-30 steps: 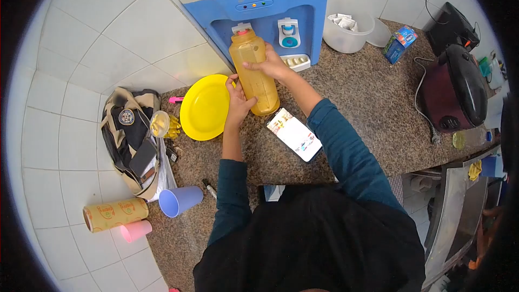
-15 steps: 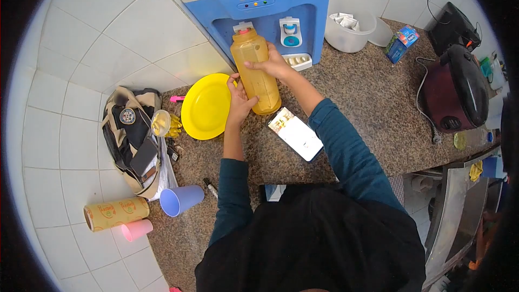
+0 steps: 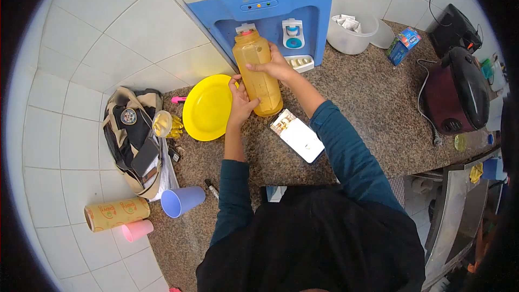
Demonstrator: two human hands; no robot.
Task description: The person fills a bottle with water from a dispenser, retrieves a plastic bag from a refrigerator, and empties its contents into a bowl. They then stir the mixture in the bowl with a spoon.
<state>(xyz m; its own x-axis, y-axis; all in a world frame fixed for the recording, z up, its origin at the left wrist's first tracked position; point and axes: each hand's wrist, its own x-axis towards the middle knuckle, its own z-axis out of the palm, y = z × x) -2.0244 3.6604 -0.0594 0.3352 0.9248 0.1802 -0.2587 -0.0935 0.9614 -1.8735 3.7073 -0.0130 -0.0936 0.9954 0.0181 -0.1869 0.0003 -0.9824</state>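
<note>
A large translucent amber bottle (image 3: 258,81) is tilted with its open mouth under the red tap of the blue and white water dispenser (image 3: 259,17). My right hand (image 3: 274,66) wraps round the bottle's upper right side. Lower down, my left hand (image 3: 241,103) grips it from the left, thumb across the front. Liquid seems to stand in the bottle, but its level is hard to tell. Right of the red tap sits a blue tap (image 3: 293,42). Just left of my left hand lies a yellow plate (image 3: 206,107). A phone with a lit screen (image 3: 298,136) rests below the bottle.
On the left are a bag (image 3: 127,130), a blue cup (image 3: 183,201), a pink cup (image 3: 138,230) and a cardboard roll (image 3: 117,214). A marker (image 3: 212,187) lies near my left sleeve. Rightward stand a plastic tub (image 3: 350,38), a blue box (image 3: 403,46) and a dark red rice cooker (image 3: 454,92).
The whole view has shifted very slightly. Both hands keep the same hold on the bottle under the tap.
</note>
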